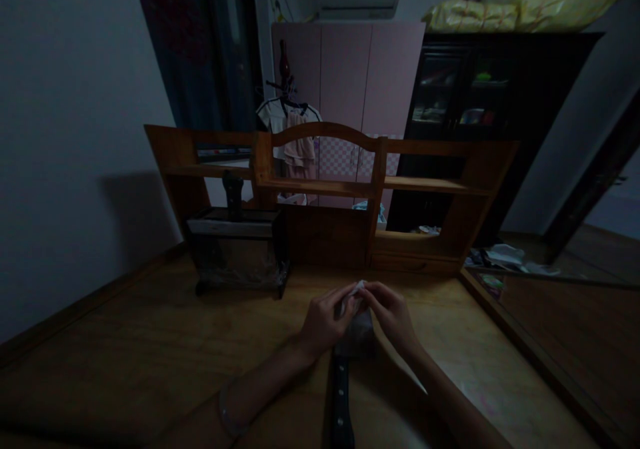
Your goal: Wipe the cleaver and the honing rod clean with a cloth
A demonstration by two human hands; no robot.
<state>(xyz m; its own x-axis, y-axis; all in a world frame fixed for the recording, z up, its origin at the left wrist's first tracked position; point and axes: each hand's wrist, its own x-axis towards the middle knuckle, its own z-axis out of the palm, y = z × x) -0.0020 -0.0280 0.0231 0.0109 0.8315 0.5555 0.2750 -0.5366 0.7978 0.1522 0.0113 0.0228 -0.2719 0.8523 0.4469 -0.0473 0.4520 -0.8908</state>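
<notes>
My left hand (pixel 325 319) and my right hand (pixel 391 307) meet over the desk, their fingers pinched on a small crumpled white tissue (pixel 359 287). It could also be a thin cloth; the dim light hides its texture. Below them a cleaver (pixel 357 341) lies flat, its broad blade partly covered by my fingers. The cleaver's black riveted handle points toward me. To the left stands a dark knife block (pixel 235 249) with clear wrap around its lower part, and one black knife handle (pixel 233 194) sticks up from its top.
A wooden shelf unit (pixel 320 187) spans the back of the wooden desk (pixel 260 349). Behind it are a pink wardrobe (pixel 345 79), a clothes stand with hanging garments (pixel 290 119) and a dark cabinet (pixel 530 95). A wall (pixel 80 135) bounds the left side.
</notes>
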